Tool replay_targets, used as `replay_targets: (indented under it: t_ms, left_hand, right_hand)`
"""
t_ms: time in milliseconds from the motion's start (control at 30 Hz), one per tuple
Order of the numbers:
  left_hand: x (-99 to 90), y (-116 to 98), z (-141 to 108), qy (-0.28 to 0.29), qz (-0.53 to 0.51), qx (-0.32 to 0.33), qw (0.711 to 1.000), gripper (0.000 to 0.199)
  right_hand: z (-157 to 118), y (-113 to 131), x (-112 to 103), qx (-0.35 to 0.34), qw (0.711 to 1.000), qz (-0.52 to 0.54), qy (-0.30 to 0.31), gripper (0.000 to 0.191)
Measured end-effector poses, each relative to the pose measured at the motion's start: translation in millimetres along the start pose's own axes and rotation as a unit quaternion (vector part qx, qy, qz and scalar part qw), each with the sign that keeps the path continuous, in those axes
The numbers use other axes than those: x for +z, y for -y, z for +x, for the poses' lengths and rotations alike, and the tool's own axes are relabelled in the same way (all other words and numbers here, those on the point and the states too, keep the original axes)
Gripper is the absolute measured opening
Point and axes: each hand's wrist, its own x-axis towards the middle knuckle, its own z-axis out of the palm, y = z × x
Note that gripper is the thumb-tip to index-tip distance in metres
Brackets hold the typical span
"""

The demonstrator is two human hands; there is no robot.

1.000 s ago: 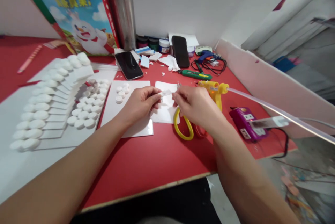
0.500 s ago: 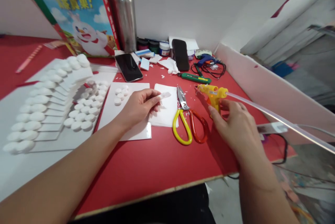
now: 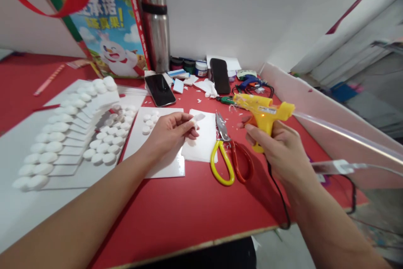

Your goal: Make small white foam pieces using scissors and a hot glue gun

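Observation:
My left hand (image 3: 174, 130) pinches a small whitish translucent strip (image 3: 198, 117) over a stack of white paper (image 3: 203, 145). My right hand (image 3: 283, 151) is wrapped round the handle of a yellow hot glue gun (image 3: 263, 111), lifted above the table with its nozzle to the left. A long clear glue stick (image 3: 346, 134) runs out of its back, and a small orange light glows on its body. Between the hands lie scissors (image 3: 224, 151) with one yellow and one red handle. Left of the paper, several white rounded pieces (image 3: 150, 122) sit on a white board (image 3: 170, 170).
Rows of white discs on card strips (image 3: 63, 134) and loose discs (image 3: 103, 147) cover the left side. Behind stand a printed bag (image 3: 116, 42), a steel flask (image 3: 157, 30), paint jars (image 3: 201, 69) and two phones (image 3: 160, 90). A black cable (image 3: 280, 193) hangs over the front edge.
My right hand has closed round the glue gun's handle and raised it off the table. My left hand still pinches the strip in about the same place. The view has shifted slightly.

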Motion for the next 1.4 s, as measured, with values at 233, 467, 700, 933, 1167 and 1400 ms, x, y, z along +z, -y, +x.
replay_targets:
  t_ms: [233,467,700,933,1167,1400]
  left_hand:
    - [-6.5,-1,5,-0.025,-0.008,-0.012,1.0,0.009]
    - [-4.0,-8,6,-0.043,0.046,-0.017,0.998,0.002]
    - [-4.0,-7,5,-0.029,0.061,-0.011,0.998,0.007]
    - [-4.2,-8,4,-0.023,0.068,-0.019,0.997,0.015]
    - [-5.2,-7,4,-0.013,0.066,-0.018,0.998,0.014]
    - [-3.3,-9,5,-0.015,0.048,-0.013,0.999,0.01]
  right_hand:
    - [1,7,26,0.049,0.969,0.168,0.176,0.021]
    - [0,-23,32,0.023,0.97,0.083,0.225,0.04]
    - [-3,-25,32,-0.015,0.971,0.008,0.24,0.038]
    - [-5,-19,35,-0.021,0.969,-0.016,0.245,0.037]
    - [-6,-15,38,-0.037,0.97,-0.021,0.238,0.035]
    - [-4,-17,36,-0.042,0.972,-0.03,0.228,0.04]
